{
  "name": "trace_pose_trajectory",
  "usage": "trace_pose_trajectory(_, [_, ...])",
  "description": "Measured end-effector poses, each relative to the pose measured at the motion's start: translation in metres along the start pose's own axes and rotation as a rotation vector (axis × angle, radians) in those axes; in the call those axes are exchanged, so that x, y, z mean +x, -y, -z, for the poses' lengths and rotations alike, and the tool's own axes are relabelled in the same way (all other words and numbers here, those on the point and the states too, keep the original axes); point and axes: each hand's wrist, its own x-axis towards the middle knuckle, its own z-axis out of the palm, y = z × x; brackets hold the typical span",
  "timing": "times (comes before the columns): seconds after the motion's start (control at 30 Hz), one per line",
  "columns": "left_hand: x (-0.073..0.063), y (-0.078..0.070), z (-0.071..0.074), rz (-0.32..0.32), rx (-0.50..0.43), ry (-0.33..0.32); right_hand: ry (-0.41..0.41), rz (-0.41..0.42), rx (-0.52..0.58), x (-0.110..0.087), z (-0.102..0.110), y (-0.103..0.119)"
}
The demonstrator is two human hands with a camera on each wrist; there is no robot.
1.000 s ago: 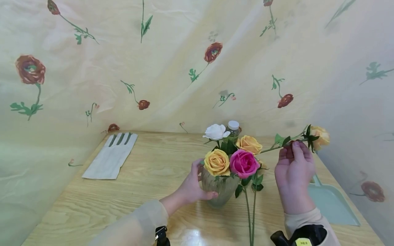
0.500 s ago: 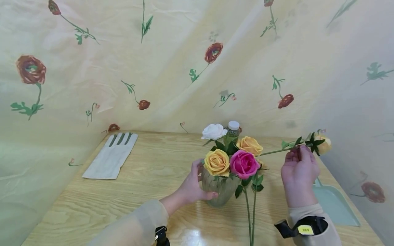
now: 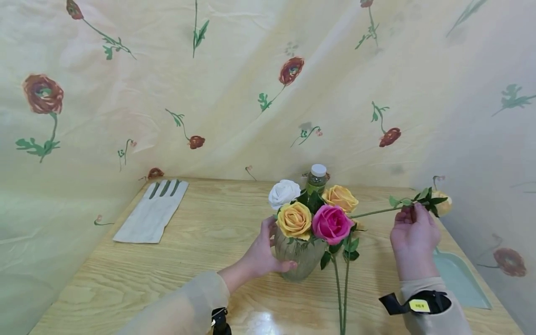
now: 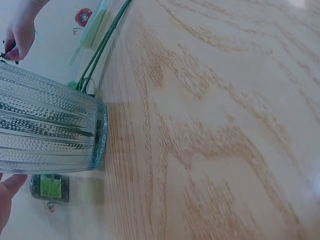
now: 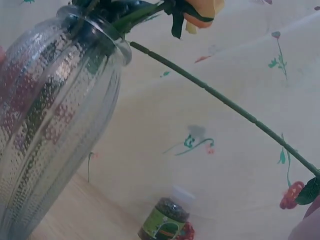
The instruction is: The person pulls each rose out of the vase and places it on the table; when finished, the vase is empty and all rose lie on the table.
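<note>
My left hand [image 3: 260, 255] grips the side of a ribbed glass vase [image 3: 302, 261], thumb in front and fingers round its left side. A white rose [image 3: 284, 193], a yellow rose [image 3: 294, 219], an orange-yellow rose [image 3: 340, 198] and a magenta rose [image 3: 332, 224] cluster at its mouth. On the right, my right hand [image 3: 415, 236] pinches a pale yellow rose [image 3: 445, 204] close below its bloom. Its green stem [image 5: 227, 101] slants toward the vase; in the right wrist view the cut end appears at the rim, and whether it touches cannot be told.
Two loose green stems [image 3: 341, 293] run along the table toward the front edge, right of the vase. A lidded jar [image 3: 317, 179] stands behind the vase. A pale green dustpan-like tray [image 3: 462, 281] lies at right, and grey-white gloves [image 3: 151, 211] at back left.
My right hand has moved right and slightly down with the pale yellow rose, drawing its stem along. The white rose has tipped left and lower. My left hand stays on the vase.
</note>
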Motion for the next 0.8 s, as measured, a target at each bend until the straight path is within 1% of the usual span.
trace_pose_trajectory(0.13, [0.0,0.001,0.0,0.001,-0.01,0.001,-0.024,-0.001,-0.039,0.005,0.007,0.003])
trace_pose_trajectory(0.27, [-0.001,0.001,-0.001,-0.012,-0.017,-0.001,-0.029,0.008,-0.143,0.01,0.016,0.002])
trace_pose_trajectory(0.33, [-0.001,0.001,-0.001,-0.013,-0.017,-0.003,-0.021,0.014,-0.216,0.012,0.021,-0.001])
trace_pose_trajectory(0.43, [-0.002,0.0,-0.001,-0.006,-0.014,-0.006,-0.021,0.043,-0.344,0.015,0.028,-0.008])
trace_pose_trajectory(0.53, [-0.002,-0.001,-0.001,-0.001,-0.008,-0.011,0.005,0.093,-0.488,0.017,0.036,-0.018])
trace_pose_trajectory(0.7, [-0.001,-0.001,-0.001,0.004,0.005,-0.02,0.036,0.161,-0.693,0.018,0.051,-0.03])
trace_pose_trajectory(0.8, [-0.001,0.0,-0.001,0.011,0.005,-0.017,0.029,0.153,-0.814,0.019,0.061,-0.034])
